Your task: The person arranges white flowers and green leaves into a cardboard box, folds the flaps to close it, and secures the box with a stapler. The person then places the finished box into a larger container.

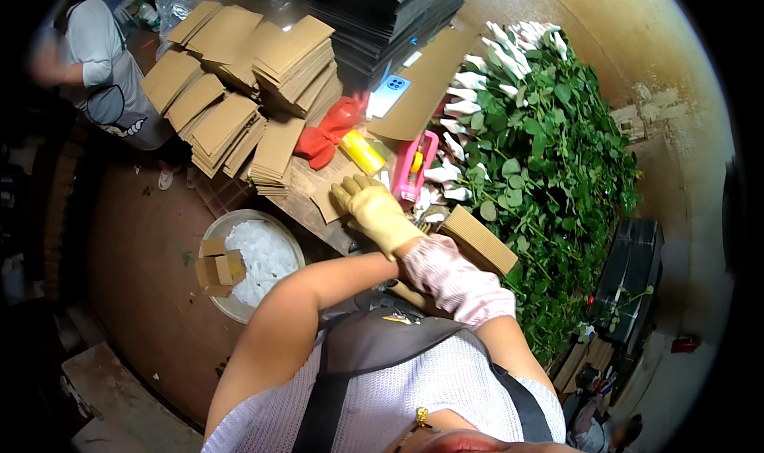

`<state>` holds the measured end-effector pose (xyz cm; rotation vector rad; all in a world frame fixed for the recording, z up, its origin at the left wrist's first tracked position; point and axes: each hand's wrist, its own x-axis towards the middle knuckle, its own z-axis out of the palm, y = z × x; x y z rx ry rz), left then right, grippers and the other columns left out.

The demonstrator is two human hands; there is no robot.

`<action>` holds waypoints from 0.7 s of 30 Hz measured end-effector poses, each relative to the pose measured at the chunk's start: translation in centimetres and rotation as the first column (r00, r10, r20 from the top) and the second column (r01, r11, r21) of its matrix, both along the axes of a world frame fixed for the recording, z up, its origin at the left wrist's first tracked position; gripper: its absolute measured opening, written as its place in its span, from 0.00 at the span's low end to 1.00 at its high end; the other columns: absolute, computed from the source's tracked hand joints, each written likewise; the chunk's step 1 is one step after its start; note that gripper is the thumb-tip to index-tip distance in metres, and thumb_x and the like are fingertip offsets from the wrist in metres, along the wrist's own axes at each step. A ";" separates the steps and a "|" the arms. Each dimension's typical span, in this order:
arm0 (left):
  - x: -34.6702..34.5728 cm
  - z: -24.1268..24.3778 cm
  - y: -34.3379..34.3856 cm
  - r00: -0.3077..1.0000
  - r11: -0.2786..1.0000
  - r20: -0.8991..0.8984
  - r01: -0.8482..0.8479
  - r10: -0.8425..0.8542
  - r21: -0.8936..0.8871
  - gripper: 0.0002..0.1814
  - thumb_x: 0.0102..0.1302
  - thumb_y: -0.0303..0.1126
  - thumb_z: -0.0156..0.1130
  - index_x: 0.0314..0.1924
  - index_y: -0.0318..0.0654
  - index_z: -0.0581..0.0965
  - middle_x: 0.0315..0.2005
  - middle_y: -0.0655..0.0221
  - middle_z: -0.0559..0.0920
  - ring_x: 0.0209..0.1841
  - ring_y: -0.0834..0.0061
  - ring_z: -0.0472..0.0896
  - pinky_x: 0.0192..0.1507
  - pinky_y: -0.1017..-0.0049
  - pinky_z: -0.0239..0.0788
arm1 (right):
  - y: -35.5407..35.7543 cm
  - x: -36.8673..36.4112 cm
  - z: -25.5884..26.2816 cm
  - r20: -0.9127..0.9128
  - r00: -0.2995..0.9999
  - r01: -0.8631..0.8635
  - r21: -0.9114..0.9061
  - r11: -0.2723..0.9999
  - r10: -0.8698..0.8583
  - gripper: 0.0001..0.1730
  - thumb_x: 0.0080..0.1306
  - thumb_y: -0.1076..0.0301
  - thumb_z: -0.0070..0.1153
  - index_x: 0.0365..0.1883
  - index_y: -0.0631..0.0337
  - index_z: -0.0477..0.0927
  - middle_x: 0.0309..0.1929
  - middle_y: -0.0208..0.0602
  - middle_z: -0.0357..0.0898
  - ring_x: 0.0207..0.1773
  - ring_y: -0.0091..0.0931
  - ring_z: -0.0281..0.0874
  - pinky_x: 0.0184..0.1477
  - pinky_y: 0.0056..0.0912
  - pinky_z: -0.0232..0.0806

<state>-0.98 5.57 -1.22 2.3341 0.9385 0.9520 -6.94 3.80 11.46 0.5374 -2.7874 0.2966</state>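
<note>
My right hand (377,211), in a pale yellow rubber glove, reaches across a wooden tabletop (301,205). Its extended fingers lie over a flat piece of brown cardboard (325,199); whether they grip it is hidden. A pink sleeve covers my right forearm. My bare left arm passes behind the right wrist, and the left hand is hidden there. Just beyond the glove are a yellow roll (363,153) and a pink tape dispenser (412,166). To the right lies a heap of leafy green stems (537,172), with white-wrapped heads (462,107) at the near-left side.
Stacked cardboard pieces (221,125), a red plastic bag (322,140) and a phone (389,97) occupy the table. Dark sheets (382,29) are piled behind. A round tub (292,238) of white pieces stands lower left. Another person (98,53) is at the far left.
</note>
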 end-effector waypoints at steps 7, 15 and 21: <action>1.0 0.3 -3.5 0.911 0.908 0.399 0.074 0.107 -0.413 0.56 0.63 0.61 0.65 0.82 0.43 0.52 0.82 0.61 0.51 0.83 0.65 0.48 0.83 0.65 0.35 | -0.1 -0.1 -5.4 0.280 0.960 -0.007 0.117 0.993 -0.027 0.10 0.63 0.66 0.56 0.41 0.60 0.80 0.37 0.39 0.79 0.41 0.41 0.82 0.39 0.44 0.77; 1.1 1.8 -5.2 0.816 0.828 -0.183 -0.561 0.549 -0.016 0.31 0.64 0.53 0.64 0.61 0.42 0.78 0.61 0.58 0.79 0.66 0.59 0.74 0.70 0.60 0.64 | 3.8 11.9 10.7 0.237 0.900 0.432 -0.382 0.817 -0.365 0.15 0.72 0.70 0.60 0.55 0.60 0.83 0.41 0.40 0.85 0.43 0.32 0.83 0.45 0.31 0.74; -0.1 4.2 -5.5 0.831 0.894 -0.336 -0.439 0.443 0.093 0.34 0.68 0.53 0.56 0.67 0.38 0.75 0.68 0.54 0.74 0.72 0.50 0.67 0.75 0.57 0.55 | 5.4 24.4 4.3 0.896 0.422 0.872 -0.442 -0.212 -0.137 0.15 0.77 0.58 0.60 0.49 0.62 0.82 0.35 0.27 0.83 0.34 0.16 0.80 0.37 0.20 0.74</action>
